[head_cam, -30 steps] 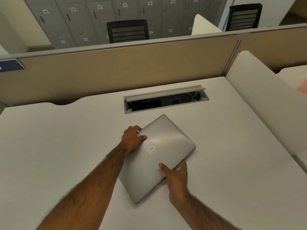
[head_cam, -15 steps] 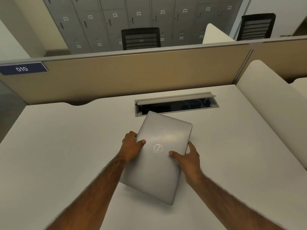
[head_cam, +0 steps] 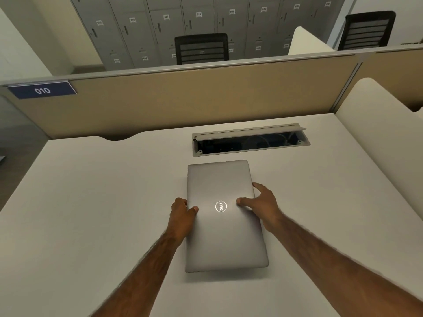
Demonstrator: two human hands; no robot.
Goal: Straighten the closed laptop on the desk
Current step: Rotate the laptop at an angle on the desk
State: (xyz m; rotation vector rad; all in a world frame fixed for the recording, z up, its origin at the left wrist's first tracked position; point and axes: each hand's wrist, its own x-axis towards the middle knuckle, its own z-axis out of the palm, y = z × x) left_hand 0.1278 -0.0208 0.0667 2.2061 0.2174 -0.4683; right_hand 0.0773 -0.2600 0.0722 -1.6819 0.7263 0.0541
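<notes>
A closed silver laptop (head_cam: 225, 234) with a round logo on its lid lies flat on the white desk (head_cam: 96, 202), its long sides running away from me, roughly square to the desk. My left hand (head_cam: 183, 213) grips its left edge, thumb on the lid. My right hand (head_cam: 263, 204) grips its right edge, thumb on the lid near the logo and fingers spread along the side.
An open cable tray (head_cam: 250, 143) is cut into the desk just beyond the laptop. A beige partition (head_cam: 206, 94) with a blue "010" label (head_cam: 42, 90) closes the far edge. A white divider (head_cam: 375, 133) bounds the right side. Chairs and lockers stand behind.
Both hands have turned the laptop counter-clockwise from a diagonal lie to nearly square with the desk. My right hand slid from the near edge to the right edge.
</notes>
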